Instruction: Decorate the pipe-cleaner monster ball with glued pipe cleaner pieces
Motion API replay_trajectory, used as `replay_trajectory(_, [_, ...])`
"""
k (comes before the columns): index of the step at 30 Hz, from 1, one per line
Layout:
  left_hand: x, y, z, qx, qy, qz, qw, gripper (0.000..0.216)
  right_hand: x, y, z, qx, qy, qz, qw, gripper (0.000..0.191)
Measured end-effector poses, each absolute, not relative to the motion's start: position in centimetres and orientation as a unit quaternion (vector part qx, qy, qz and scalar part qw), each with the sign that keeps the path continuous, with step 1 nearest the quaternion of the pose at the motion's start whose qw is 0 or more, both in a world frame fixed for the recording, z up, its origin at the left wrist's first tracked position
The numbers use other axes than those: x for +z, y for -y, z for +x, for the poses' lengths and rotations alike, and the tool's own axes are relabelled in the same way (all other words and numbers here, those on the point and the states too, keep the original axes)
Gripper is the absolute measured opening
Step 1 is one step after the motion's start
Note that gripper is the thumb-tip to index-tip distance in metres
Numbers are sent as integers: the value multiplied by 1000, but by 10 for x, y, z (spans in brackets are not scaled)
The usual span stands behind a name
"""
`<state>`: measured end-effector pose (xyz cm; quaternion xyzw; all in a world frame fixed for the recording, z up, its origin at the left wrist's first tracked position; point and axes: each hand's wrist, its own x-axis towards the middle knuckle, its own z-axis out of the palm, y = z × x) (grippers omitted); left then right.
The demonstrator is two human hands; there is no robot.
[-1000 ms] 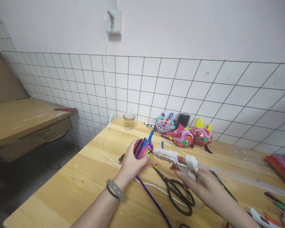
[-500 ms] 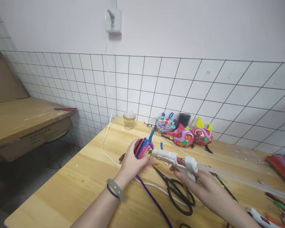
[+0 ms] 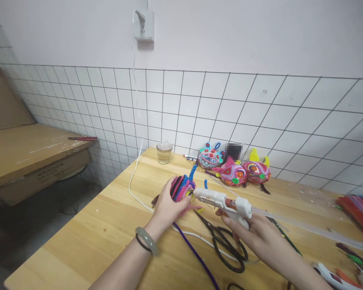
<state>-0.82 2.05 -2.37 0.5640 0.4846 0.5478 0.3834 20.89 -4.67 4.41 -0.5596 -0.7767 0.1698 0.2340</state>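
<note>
My left hand (image 3: 170, 204) is closed around a small striped pipe-cleaner ornament (image 3: 181, 187) in black, blue and pink, with a blue stem on top and a dark tassel at its left. In my right hand (image 3: 248, 231) is a white glue gun (image 3: 216, 198), gripped by its handle. Its nozzle points left and meets the ornament's right side, where my left thumb partly hides the spot. A long clear glue stick (image 3: 308, 227) sticks out of the gun's back. Black-handled scissors (image 3: 228, 245) lie below the gun, beside a purple pipe cleaner (image 3: 196, 255).
Finished colourful ornaments (image 3: 232, 173) stand against the tiled wall. A glass (image 3: 164, 153) holds pale liquid at the back corner. A white cord (image 3: 132, 177) runs from the wall socket (image 3: 144, 26) across the table. Red pipe cleaners (image 3: 357, 211) lie at the right.
Almost nothing differs. Both hands keep the ornament and the glue gun in place, nozzle at the ornament; the whole view has shifted very slightly.
</note>
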Motion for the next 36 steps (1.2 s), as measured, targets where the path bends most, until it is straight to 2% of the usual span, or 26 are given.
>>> replay_trajectory(36, [-24,-21,-8,558,-463,559,403,69,43,46,209,180,763,-572,239,38])
